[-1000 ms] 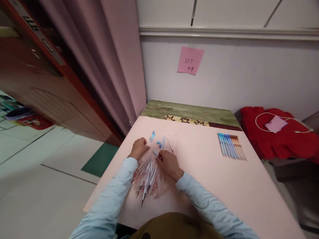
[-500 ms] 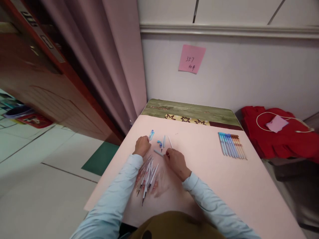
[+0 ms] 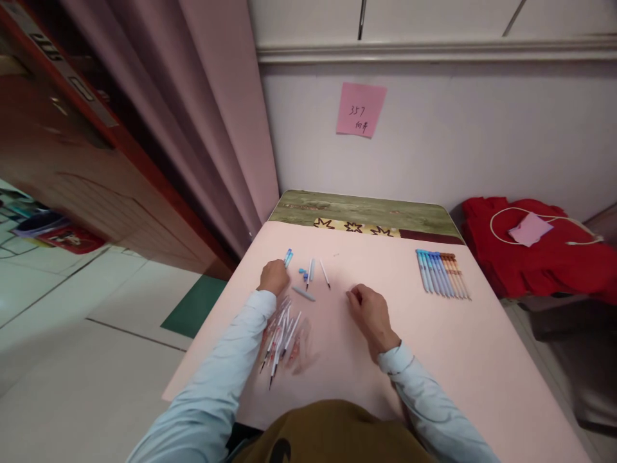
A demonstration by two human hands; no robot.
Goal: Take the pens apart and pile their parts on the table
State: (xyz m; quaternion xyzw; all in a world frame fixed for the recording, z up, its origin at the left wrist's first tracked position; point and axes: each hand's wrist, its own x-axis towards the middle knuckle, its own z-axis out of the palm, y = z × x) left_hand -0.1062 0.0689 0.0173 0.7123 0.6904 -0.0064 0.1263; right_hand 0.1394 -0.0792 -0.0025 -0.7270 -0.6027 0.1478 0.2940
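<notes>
My left hand (image 3: 273, 277) rests curled on the pink table (image 3: 434, 347), its fingers closed beside a small blue pen part (image 3: 288, 258); what they hold, if anything, is hidden. My right hand (image 3: 370, 313) lies on the table with fingers loosely curled, apart from the pen pieces. Between the hands lie a grey pen barrel (image 3: 303, 293), a blue-tipped piece (image 3: 310, 271) and a thin white refill (image 3: 324, 273). A heap of loose pens and refills in clear wrap (image 3: 281, 336) sits under my left forearm.
A neat row of several finished blue and orange pens (image 3: 442, 272) lies at the table's far right. A pink note (image 3: 361, 109) hangs on the wall. A red cloth with a white cable (image 3: 535, 251) sits right of the table. A curtain (image 3: 207, 116) hangs at the left.
My right hand has let go of the grey pen barrel and moved right, away from it. The barrel now lies on the table. My left hand has barely moved.
</notes>
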